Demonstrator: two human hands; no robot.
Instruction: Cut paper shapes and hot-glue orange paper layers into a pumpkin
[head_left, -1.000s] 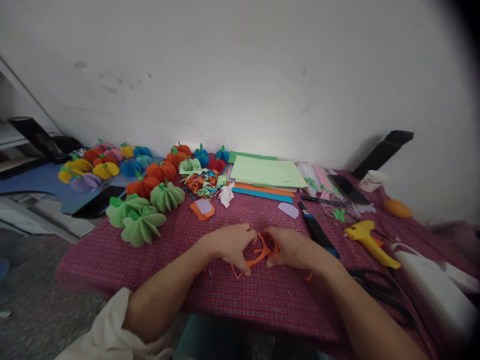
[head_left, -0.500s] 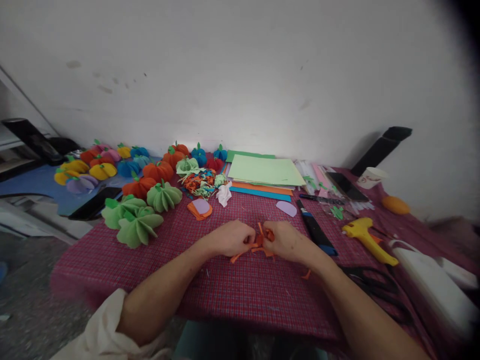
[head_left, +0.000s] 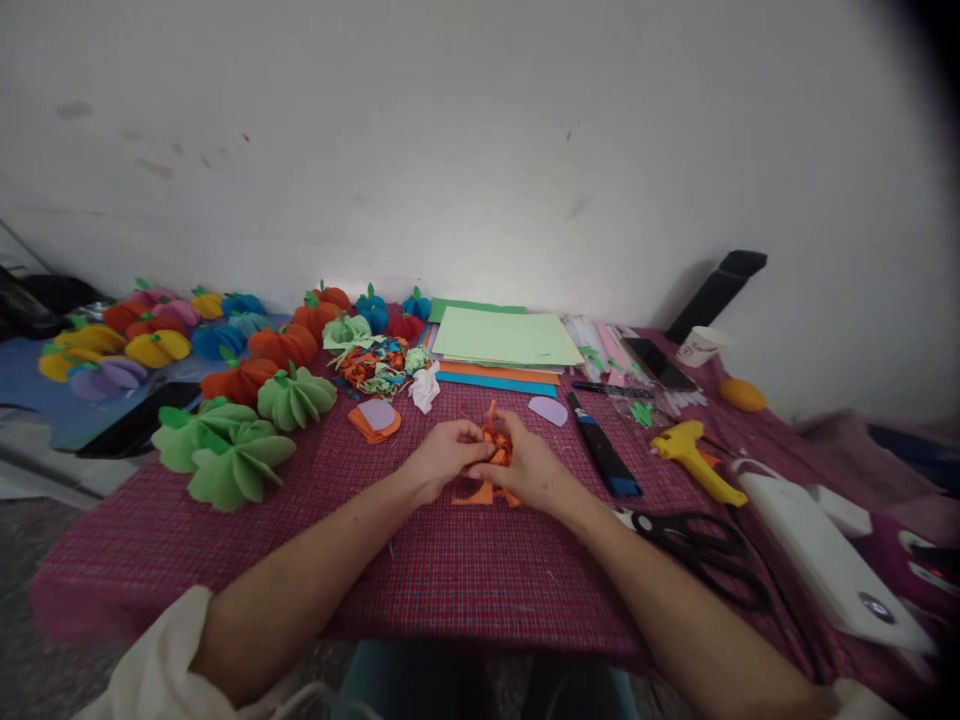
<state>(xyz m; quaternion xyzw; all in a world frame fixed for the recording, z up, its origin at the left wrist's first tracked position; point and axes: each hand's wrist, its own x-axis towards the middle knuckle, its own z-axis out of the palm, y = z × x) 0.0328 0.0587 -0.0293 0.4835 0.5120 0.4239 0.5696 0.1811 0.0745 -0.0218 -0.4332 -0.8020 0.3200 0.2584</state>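
Close together over the checked cloth, both of my hands work on a crumpled bunch of orange paper scraps (head_left: pixel 499 445). My right hand (head_left: pixel 529 470) is closed round the bunch from the right. From the left, the bent fingers of my left hand (head_left: pixel 446 455) pinch at its edge, with the fingertips partly hidden. More orange paper offcuts (head_left: pixel 474 495) lie on the cloth just below the hands. To the left is a small stack of orange rounded pieces (head_left: pixel 361 430) with a lilac half-round piece (head_left: pixel 377 413) on top. Another lilac piece (head_left: pixel 549 410) lies beyond my right hand.
Several paper pumpkins (head_left: pixel 298 397) stand at the left, beside a heap of coloured shreds (head_left: pixel 375 365). Paper sheets (head_left: pixel 510 338) are stacked at the back. At the right lie a black cutter (head_left: pixel 604 445), scissors (head_left: pixel 697 550) and a yellow glue gun (head_left: pixel 694 460).
The loose orange strips between my hands are now gathered into a compact bunch, mostly in my right hand. The view has shifted right, and the scissors show more fully.
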